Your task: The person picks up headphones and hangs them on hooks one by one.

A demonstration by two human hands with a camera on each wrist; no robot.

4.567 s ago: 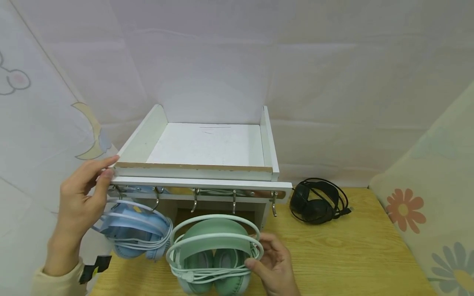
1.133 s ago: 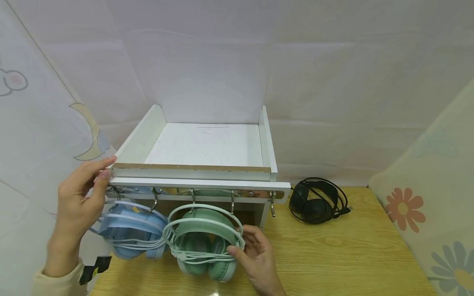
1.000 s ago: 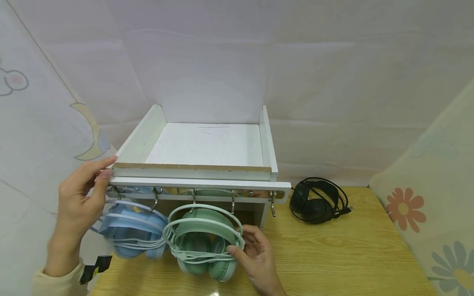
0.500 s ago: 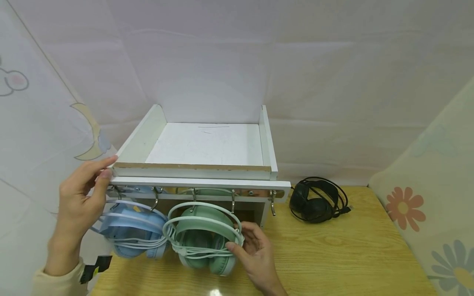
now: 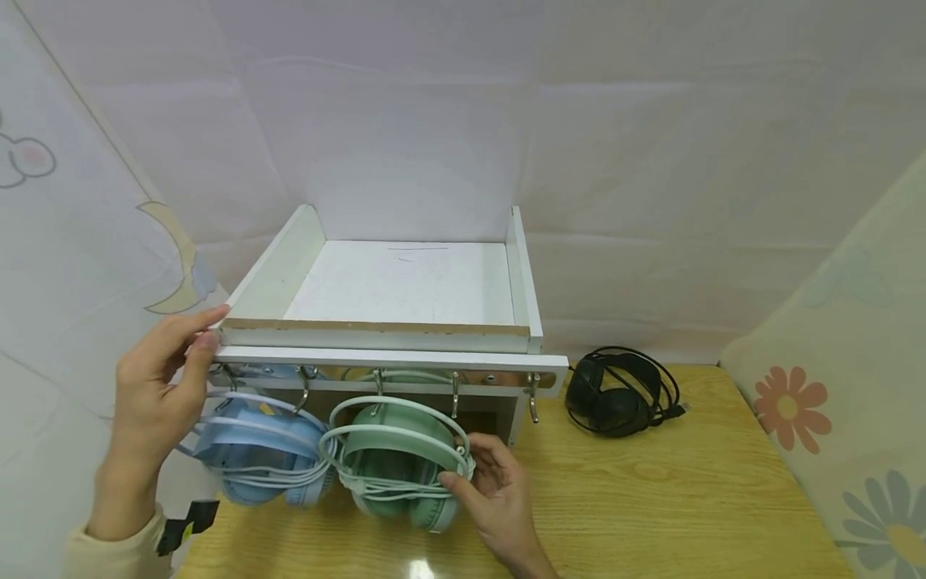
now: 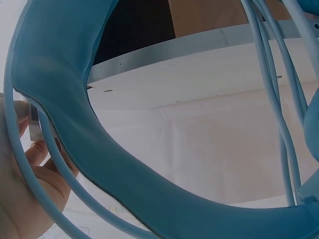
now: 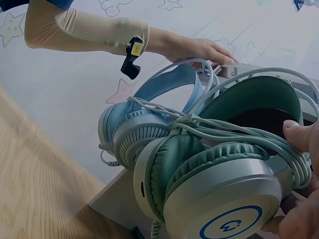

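My right hand [image 5: 499, 498] holds a pair of green headphones [image 5: 405, 441] by the side, thumb over the bundled cable and fingers behind. The headband is at the hooks in the middle of the white hook rail [image 5: 405, 359], and the ear cups hang below. Blue headphones [image 5: 264, 446] hang at the rail's left end, right beside the green pair. My left hand [image 5: 162, 378] pinches the left end of the rail, with the index finger on the shelf corner. In the right wrist view, the green ear cups [image 7: 224, 199] overlap the blue headphones [image 7: 149, 119].
Behind the rail stands a white shelf unit [image 5: 405, 281] with raised sides. Black headphones [image 5: 618, 394] with a coiled cable lie on the wooden table [image 5: 651, 498] to the right. A bare metal hook [image 5: 534, 400] is at the rail's right end. Printed cloth surrounds the table.
Over the earlier frames my right hand carried the green headphones back and left to the hooks. Since then their ear cups have tilted slightly upward and back. My left hand has stayed put.
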